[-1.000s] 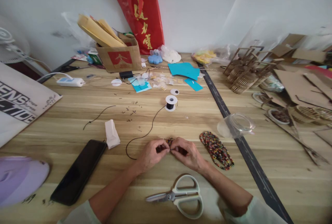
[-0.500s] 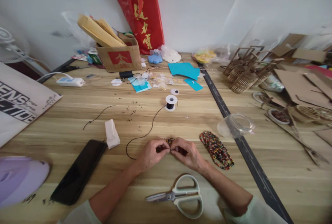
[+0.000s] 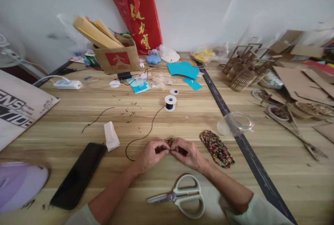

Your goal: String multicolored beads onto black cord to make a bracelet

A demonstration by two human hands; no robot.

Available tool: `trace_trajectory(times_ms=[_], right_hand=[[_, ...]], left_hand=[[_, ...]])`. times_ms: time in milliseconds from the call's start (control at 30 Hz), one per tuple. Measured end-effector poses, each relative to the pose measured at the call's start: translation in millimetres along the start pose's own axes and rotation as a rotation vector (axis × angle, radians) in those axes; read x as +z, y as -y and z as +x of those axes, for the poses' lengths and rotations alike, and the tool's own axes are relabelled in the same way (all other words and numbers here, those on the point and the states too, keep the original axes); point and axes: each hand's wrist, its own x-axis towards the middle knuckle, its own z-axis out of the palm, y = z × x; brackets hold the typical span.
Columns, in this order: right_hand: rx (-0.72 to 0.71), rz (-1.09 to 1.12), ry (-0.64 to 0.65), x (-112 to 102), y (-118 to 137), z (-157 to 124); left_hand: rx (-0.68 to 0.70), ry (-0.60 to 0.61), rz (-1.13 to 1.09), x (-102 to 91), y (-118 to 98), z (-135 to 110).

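Note:
Both hands meet in the middle of the wooden table. My left hand and my right hand are each pinched, fingertips touching, on a small beaded piece of mixed dark colours that peeks out above the fingers. A black cord loops from my left hand across the wood to a white spool. A heap of finished multicoloured bead strands lies just right of my right hand. Grey-handled scissors lie below the hands.
A black phone and a folded white paper lie to the left. A clear plastic cup lies tipped at right, beside a dark strip. Boxes, a red bag, teal paper and wooden cut-outs crowd the back and right.
The view has shifted slightly, so everything sits a little lower-left. The hands stay pinched together on the beaded piece with no visible change.

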Motion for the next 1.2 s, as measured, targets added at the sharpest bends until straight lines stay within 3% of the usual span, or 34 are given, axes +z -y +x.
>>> trace_trajectory(times_ms=[700, 900, 1200], right_hand=[[0.048, 0.003, 0.009, 1.0, -3.3, -2.2], [-0.038, -0.018, 0.025, 0.1, -5.1, -3.2], [-0.149, -0.080, 0.022, -2.2, -0.6, -4.2]], left_hand=[[-0.109, 0.014, -0.104, 0.1, -7.3, 1.6], [-0.094, 0.010, -0.116, -2.9, -6.1, -0.1], [-0.142, -0.087, -0.404, -6.9, -0.6, 1.3]])
